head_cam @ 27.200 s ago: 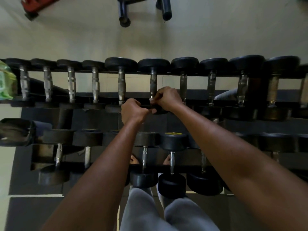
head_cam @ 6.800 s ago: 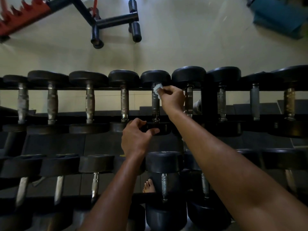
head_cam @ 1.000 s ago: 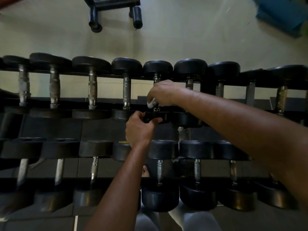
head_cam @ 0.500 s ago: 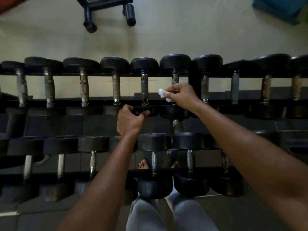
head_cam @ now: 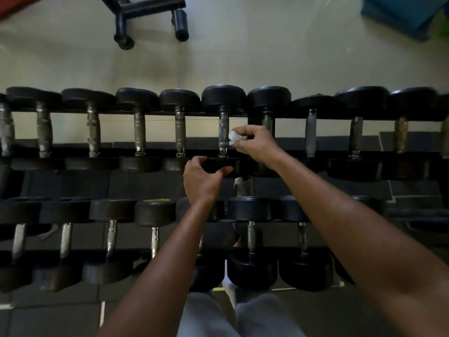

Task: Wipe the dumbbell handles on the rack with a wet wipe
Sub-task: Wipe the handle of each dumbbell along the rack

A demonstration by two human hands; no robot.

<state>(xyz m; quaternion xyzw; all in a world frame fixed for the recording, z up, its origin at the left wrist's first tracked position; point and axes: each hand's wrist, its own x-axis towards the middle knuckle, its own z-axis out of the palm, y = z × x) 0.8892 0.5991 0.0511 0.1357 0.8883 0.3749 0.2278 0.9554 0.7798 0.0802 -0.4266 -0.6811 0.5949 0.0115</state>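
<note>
1. The rack (head_cam: 243, 115) spans the whole view with two tiers of black-headed dumbbells, the upper row lying with their metal handles pointing away from me.
2. Beyond the rack lies a pale floor (head_cam: 243, 57), with the dark legs of a bench frame (head_cam: 148, 10) at the top and a blue object (head_cam: 401, 13) in the top right corner.
3. The dumbbell (head_cam: 223, 98) I work on sits near the middle of the upper row; its handle (head_cam: 223, 132) is bare metal, mottled and dull.
4. My left hand (head_cam: 201, 176) has its grip curled round the near head of that dumbbell, thumb on the right side, fingers on the left.
5. My right hand (head_cam: 257, 142) grips by a pinch of fingers and thumb, just right of the handle.
6. The wet wipe (head_cam: 233, 138), a small white crumpled wad, is held in that pinch and touches the right side of the handle, about halfway along.
</note>
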